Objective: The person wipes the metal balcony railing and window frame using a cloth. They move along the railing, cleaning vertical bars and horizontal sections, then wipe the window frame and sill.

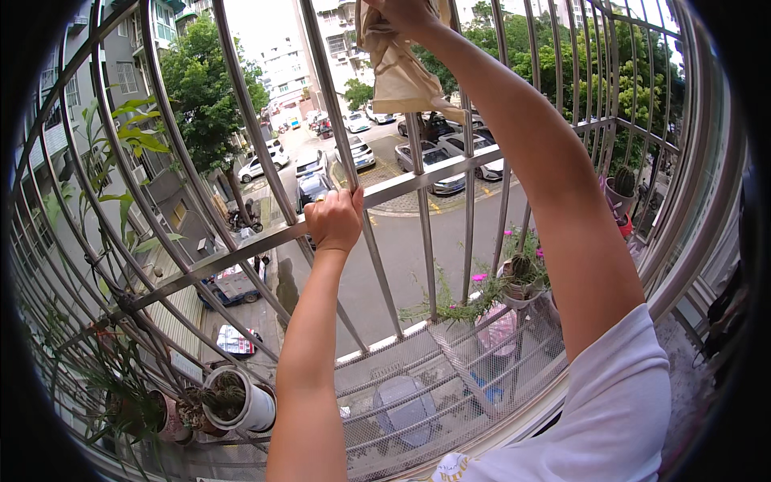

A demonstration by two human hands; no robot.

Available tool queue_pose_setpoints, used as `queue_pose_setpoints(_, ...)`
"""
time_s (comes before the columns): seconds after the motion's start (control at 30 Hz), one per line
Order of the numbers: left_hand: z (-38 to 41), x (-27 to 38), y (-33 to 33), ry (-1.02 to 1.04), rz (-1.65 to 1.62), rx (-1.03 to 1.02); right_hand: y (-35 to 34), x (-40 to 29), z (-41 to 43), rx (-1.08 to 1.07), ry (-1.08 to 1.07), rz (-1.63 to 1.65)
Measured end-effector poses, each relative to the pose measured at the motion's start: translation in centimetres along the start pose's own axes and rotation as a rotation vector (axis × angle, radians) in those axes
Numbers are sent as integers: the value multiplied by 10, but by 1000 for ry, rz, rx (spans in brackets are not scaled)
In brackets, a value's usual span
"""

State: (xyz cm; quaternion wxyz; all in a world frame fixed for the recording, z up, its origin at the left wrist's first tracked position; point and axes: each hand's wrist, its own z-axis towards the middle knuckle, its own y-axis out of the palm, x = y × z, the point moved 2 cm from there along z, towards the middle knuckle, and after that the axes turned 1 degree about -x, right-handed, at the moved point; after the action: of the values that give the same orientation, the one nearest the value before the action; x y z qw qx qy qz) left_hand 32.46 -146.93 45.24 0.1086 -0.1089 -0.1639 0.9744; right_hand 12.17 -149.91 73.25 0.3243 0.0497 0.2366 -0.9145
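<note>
My left hand grips the horizontal metal rail of the window security cage, its fingers wrapped over the top. High at the picture's upper edge, my right hand is on a crumpled beige cloth, partly cut off by the frame. The cloth hangs down in front of the upright metal bars, its lower edge above the rail. Which part of the cloth my right fingers pinch is hidden.
A white pot of cacti and other potted plants stand at lower left. Pink flowers and a potted cactus sit at right. Wire mesh covers the cage floor. Below outside are parked cars. A window frame curves along the right.
</note>
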Motion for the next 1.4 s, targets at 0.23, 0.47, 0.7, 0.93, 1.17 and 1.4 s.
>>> queue_pose_setpoints(0.23, 7, 20, 4, 22, -71, 44, 43, 69, 33, 373, 44, -251)
queue_pose_setpoints(0.47, 1, 6, 4, -26, -31, -7, 75, 64, -167, -141, 231, -76)
queue_pose_setpoints(0.7, 3, 8, 14, 13, 11, 96, 58, 62, -346, 403, 275, 509)
queue_pose_setpoints(0.93, 1, 7, 16, 38, 25, 100, 62, 50, -397, 692, 463, 810)
queue_pose_setpoints(1.17, 1, 6, 18, 61, 50, 148, 147, 96, -370, 129, 447, 336)
queue_pose_setpoints(1.4, 0, 3, 20, 99, 93, 147, 202, 120, -444, 153, 515, 300)
